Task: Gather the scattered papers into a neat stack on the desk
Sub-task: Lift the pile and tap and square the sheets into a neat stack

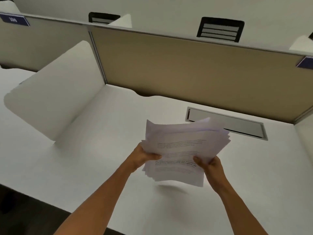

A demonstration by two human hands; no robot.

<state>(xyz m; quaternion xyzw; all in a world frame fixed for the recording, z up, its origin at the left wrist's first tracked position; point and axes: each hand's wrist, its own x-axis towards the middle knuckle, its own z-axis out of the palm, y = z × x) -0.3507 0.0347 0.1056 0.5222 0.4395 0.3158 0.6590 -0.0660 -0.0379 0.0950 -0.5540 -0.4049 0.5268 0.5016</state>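
Note:
A loose bundle of white printed papers [181, 146] is held above the white desk [101, 158], its sheet edges fanned and uneven. My left hand [144, 156] grips the bundle's left edge, thumb on top of the sheets. My right hand [209, 164] grips the lower right edge, thumb also on top. The bundle casts a faint shadow on the desk just below it. No loose sheets show elsewhere on the desk.
A grey cable hatch [227, 123] is set into the desk behind the papers. A tan partition [186, 68] closes the back, and a white side divider [54, 99] stands at the left. The desk's front edge runs along the lower left.

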